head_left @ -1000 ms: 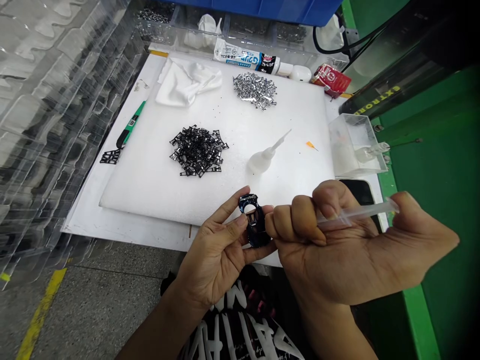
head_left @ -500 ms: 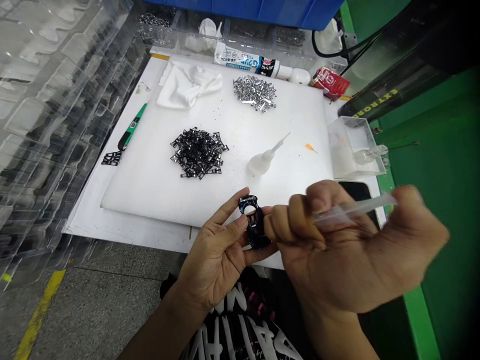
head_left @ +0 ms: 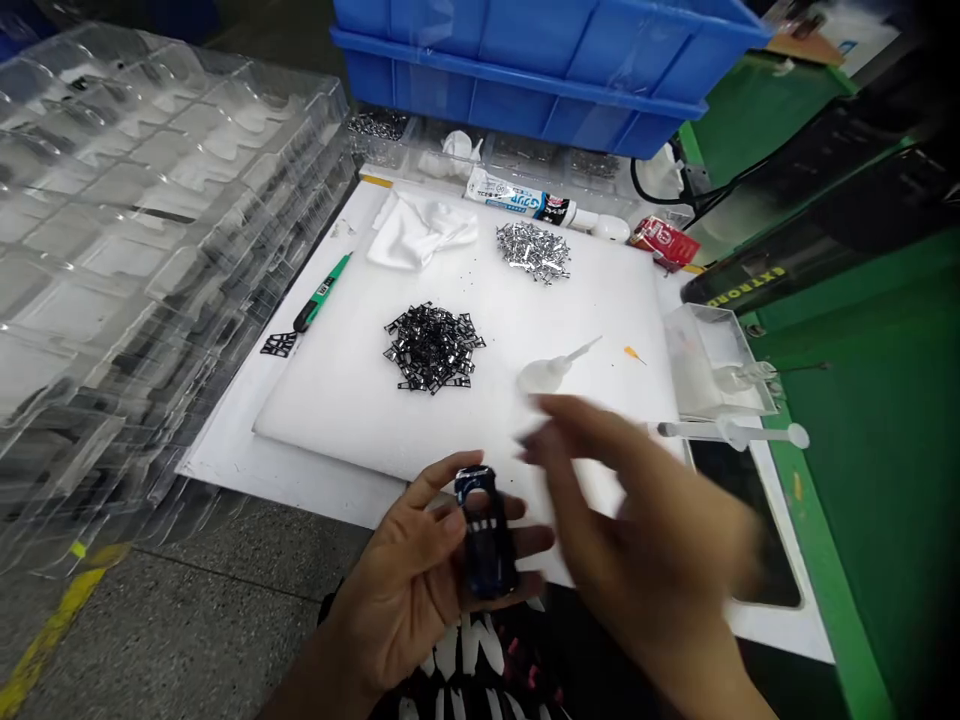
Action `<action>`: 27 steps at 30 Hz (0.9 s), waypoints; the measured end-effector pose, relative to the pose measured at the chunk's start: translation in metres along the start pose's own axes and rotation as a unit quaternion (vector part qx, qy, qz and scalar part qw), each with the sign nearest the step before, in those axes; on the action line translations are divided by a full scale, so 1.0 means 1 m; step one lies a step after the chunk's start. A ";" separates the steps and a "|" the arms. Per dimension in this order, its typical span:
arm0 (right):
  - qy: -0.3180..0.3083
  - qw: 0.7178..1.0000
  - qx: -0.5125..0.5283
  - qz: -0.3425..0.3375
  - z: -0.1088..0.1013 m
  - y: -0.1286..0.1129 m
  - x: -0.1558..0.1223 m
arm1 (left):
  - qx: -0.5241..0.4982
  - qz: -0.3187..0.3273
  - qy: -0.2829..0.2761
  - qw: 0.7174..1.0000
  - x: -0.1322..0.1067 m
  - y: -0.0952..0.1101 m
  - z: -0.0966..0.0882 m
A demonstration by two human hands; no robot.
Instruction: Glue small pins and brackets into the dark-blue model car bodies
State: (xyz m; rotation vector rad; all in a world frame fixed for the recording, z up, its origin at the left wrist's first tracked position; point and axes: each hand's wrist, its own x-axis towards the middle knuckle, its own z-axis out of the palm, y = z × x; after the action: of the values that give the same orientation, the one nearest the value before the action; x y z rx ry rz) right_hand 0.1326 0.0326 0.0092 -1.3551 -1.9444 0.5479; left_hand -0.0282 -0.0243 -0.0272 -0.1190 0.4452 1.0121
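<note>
My left hand [head_left: 420, 570] is closed on a glossy dark blue toy car body [head_left: 489, 550], held between the thumb and fingers above the table's front edge. To its right, my right hand [head_left: 637, 520] is smeared by motion. Its thumb and forefinger come close together over the white foam board [head_left: 337, 400], and I cannot make out whether anything is between them. A clear syringe [head_left: 739, 434] lies at the right, beyond that hand. Just past the fingertips rests a white squeeze bottle [head_left: 546, 374] with a thin nozzle.
On the board lie a pile of black frame parts [head_left: 433, 348], silver parts [head_left: 532, 250], a white cloth [head_left: 420, 230] and an orange needle tip [head_left: 634, 354]. A green cutter [head_left: 322, 292] sits left; glue tube [head_left: 517, 196] behind. Plastic trays [head_left: 150, 230] flank left; a clear box [head_left: 712, 345] stands right.
My right hand has let go of the syringe, which now lies at the right, and has moved away from the car body. The whole view has shifted, showing more of the blue crate.
</note>
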 end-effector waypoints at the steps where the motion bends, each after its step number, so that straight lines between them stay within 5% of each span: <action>1: -0.056 0.995 -0.063 -0.050 0.010 -0.002 0.009 | 0.005 0.011 -0.001 1.000 -0.006 0.005 -0.004; 4: -0.175 0.957 -0.195 -0.126 0.040 0.003 0.041 | 0.036 0.030 0.025 0.999 -0.023 0.022 -0.012; 7: -0.199 0.950 -0.215 -0.112 0.054 0.009 0.062 | 0.053 0.034 0.045 0.997 -0.036 0.036 -0.014; 15: -0.230 0.956 -0.176 -0.052 0.031 0.014 0.055 | 0.030 0.031 0.027 0.999 -0.029 0.032 -0.008; 19: -0.149 0.983 -0.085 -0.070 0.005 0.005 0.024 | 0.038 0.018 0.066 0.997 -0.020 0.027 0.003; 23: -0.016 1.000 0.024 0.009 -0.014 -0.008 -0.015 | 0.045 0.011 0.089 0.995 -0.010 0.020 0.010; 27: 0.000 0.999 0.043 0.003 -0.016 -0.010 -0.044 | 0.056 0.022 0.091 0.994 -0.001 0.011 0.013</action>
State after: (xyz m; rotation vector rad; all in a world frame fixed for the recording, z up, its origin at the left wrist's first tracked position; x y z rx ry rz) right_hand 0.1473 -0.0126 0.0131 -1.3083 -1.8956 0.6275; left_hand -0.0343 -0.0151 -0.0139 -0.1025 0.6723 1.0215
